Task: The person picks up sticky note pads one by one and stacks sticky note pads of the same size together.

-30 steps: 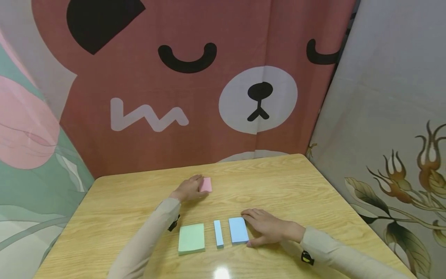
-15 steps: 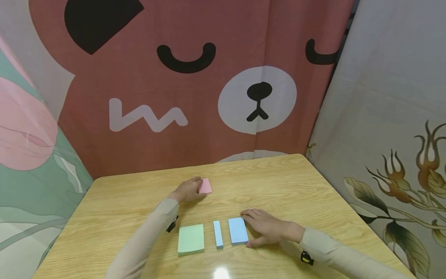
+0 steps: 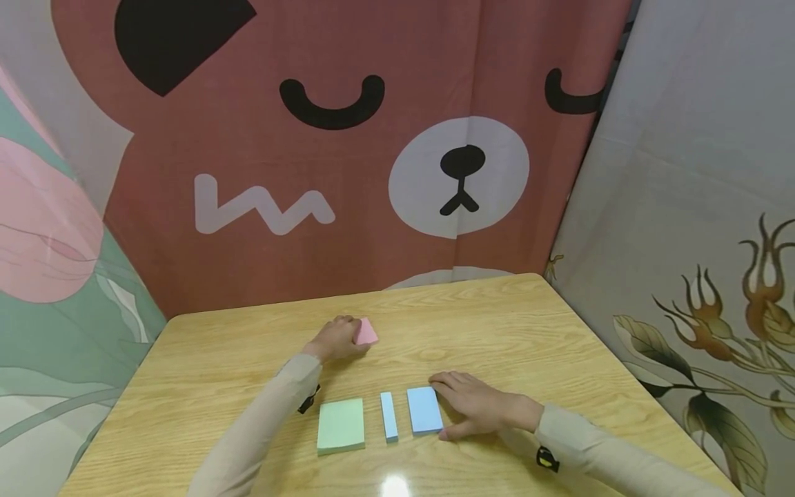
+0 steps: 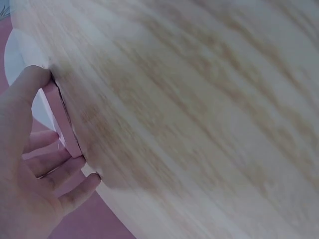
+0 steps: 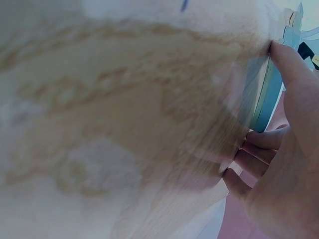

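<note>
Towards the back of the table, my left hand (image 3: 335, 338) grips a small pink sticky note pad (image 3: 366, 332). The left wrist view has the thumb at one end of the pink pad (image 4: 62, 122) and the fingers at the other, close over the wood. Nearer the front, my right hand (image 3: 475, 404) holds a blue sticky note pad (image 3: 425, 411) from its right side. Its thumb is at the near corner and its fingertips at the far one. In the right wrist view the blue pad (image 5: 269, 94) shows edge-on between thumb and index finger.
Left of the blue pad lies a narrow light-blue block (image 3: 388, 417), then a larger square green sticky note pad (image 3: 341, 424). All are on a wooden table (image 3: 491, 324). A bear-print curtain (image 3: 360, 255) hangs behind its far edge, with a floral cloth (image 3: 683, 207) on the right.
The pink pad has turned slightly under my left hand, and the left fingers have drawn in closer around it. My right hand and the blue pad have stayed put.
</note>
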